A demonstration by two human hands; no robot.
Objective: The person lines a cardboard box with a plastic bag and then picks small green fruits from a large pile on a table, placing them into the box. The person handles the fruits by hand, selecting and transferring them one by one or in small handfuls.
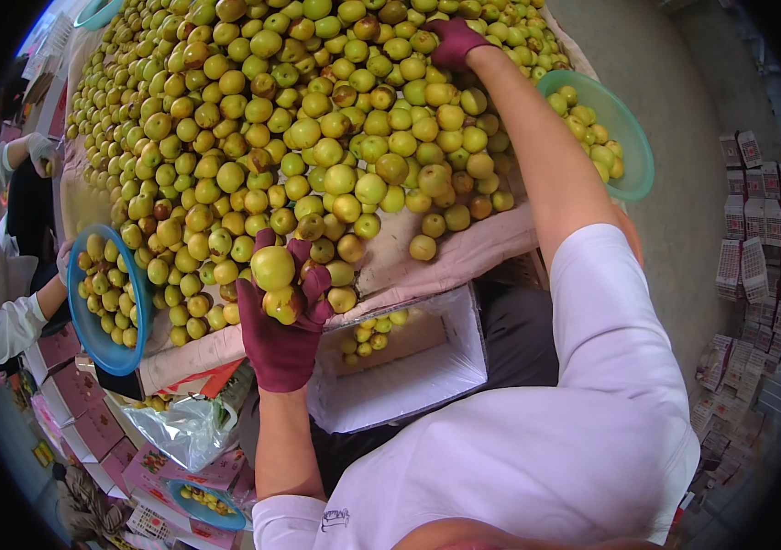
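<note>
A large heap of green-yellow jujube-like fruits (315,130) covers the cloth-topped table (459,254). My left hand (284,320), in a maroon glove, is palm up at the near edge and holds two fruits (273,269), one above the other. My right hand (454,45), also gloved, reaches to the far right of the heap with fingers among the fruits; whether it grips one is hidden. Below the table edge, between the arms, a box with a white plastic liner (404,378) holds several fruits at its far end.
A blue basin (79,344) of fruit stands at the left corner, a green basin (641,165) of fruit at the right. A co-worker's gloved hand (42,152) is at the far left. Pink cartons (91,426), a plastic bag (184,430) and stacked packages (762,220) lie around.
</note>
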